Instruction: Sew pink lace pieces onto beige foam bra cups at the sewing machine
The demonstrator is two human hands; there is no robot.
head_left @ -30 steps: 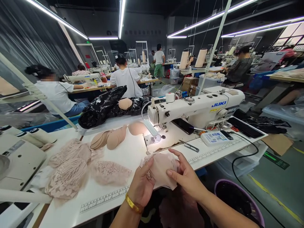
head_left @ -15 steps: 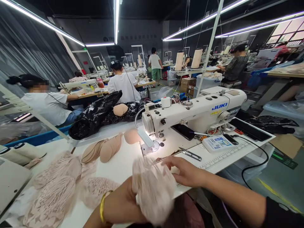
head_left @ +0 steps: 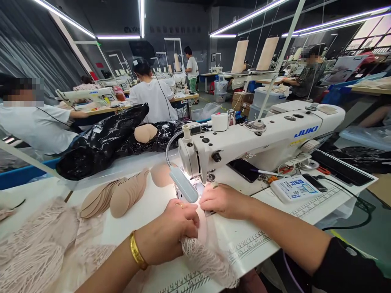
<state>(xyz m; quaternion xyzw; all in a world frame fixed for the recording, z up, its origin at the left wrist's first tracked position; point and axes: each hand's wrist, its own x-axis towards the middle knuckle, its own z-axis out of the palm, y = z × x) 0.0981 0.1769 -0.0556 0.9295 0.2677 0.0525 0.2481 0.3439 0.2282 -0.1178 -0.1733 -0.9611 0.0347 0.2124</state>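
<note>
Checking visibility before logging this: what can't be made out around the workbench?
Needle tip: head view, not discernible behind lamp and right hand.
Gripped part of the dangling lace: head view, covered by left hand.
Left side of the lace pieces: head view, cut off by edge.
Small print on the white box: head view, too small.

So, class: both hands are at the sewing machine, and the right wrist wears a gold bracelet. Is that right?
Not quite: the head view shows the gold bracelet just behind the left hand, not the right hand. Both are at the sewing machine.
</note>
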